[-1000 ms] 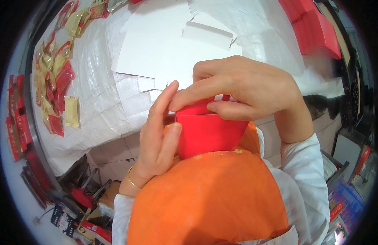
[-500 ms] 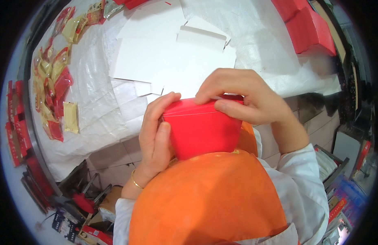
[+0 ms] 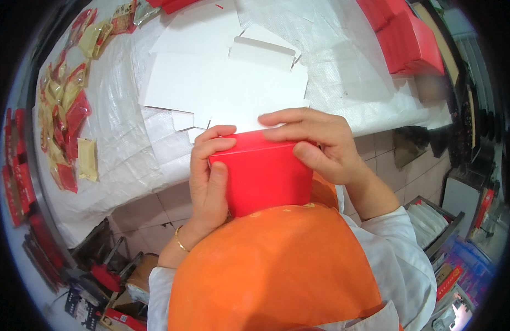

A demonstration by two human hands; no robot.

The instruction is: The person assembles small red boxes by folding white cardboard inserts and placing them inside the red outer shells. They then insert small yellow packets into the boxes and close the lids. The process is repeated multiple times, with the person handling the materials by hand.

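Observation:
Between my two hands is a red cardboard box (image 3: 270,179), held against the front of my orange apron at the near edge of the table. My left hand (image 3: 209,179) grips its left end, thumb on the near face and fingers over the top edge. My right hand (image 3: 321,143) holds the top right part, thumb on the near face and fingers across the top. The box's top looks flat and closed. Beyond it lie flat white cardboard blanks (image 3: 199,83), overlapping on the white sheet.
Several gold and red wrapped packets (image 3: 67,116) are spread along the table's left side. Red boxes (image 3: 409,44) stand together at the far right. A white plastic sheet (image 3: 117,110) covers the table. To the lower right is a crate (image 3: 431,220) with pale packages.
The gap under the box's top edge has closed, and the top now lies flat. My right fingers have straightened out across it. The view has shifted slightly.

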